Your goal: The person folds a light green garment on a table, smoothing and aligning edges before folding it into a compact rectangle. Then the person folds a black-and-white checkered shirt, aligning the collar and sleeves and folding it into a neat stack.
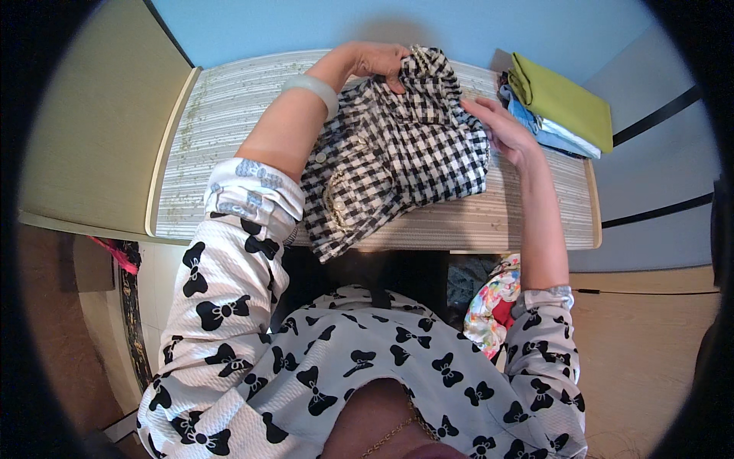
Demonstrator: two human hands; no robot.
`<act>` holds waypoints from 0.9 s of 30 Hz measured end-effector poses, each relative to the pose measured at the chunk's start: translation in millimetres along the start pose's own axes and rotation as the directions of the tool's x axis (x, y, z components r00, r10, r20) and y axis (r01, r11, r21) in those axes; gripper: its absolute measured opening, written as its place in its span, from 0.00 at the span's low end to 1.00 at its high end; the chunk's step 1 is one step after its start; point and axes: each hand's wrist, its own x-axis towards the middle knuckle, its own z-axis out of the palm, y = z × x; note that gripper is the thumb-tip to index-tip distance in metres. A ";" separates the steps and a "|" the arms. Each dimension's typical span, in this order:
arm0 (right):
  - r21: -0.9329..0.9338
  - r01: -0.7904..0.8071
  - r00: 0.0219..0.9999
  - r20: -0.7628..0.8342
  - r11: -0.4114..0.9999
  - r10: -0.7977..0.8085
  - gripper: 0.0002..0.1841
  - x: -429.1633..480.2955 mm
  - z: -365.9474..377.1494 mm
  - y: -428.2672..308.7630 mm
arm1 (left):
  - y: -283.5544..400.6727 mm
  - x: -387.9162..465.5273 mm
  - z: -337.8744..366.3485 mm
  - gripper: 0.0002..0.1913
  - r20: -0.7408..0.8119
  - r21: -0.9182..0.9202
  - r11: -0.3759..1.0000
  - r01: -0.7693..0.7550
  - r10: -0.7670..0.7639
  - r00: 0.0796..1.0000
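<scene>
A black-and-white checked garment with buttons and a trimmed pocket lies partly folded on the striped tabletop. One corner of it hangs over the near edge. My left hand, below a pale bangle, grips the cloth at the far end, thumb on top and fingers behind. On the garment's right side rests my right hand, its fingertips at the cloth's edge; whether they pinch it is hidden.
A stack of folded clothes, topped by a green folded cloth, sits at the back right. A blue wall rises behind the table, with a cabinet panel to the left. Floral fabric lies below the right edge.
</scene>
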 end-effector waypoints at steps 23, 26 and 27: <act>-0.184 0.879 0.474 0.427 0.439 -0.770 0.21 -80.6 72.5 -18.8 | 19.1 -120.2 60.2 0.21 -0.336 0.479 0.863 -0.162 0.351 0.874; -0.122 0.949 0.312 0.509 0.291 -0.802 0.28 -80.8 87.9 -15.0 | 9.3 -197.7 89.7 0.26 -0.323 0.442 0.897 0.003 0.156 0.934; -0.140 0.944 0.325 0.552 0.299 -0.768 0.29 -80.6 91.3 -14.6 | 4.0 -214.9 99.3 0.29 -0.309 0.472 0.882 -0.019 0.186 0.933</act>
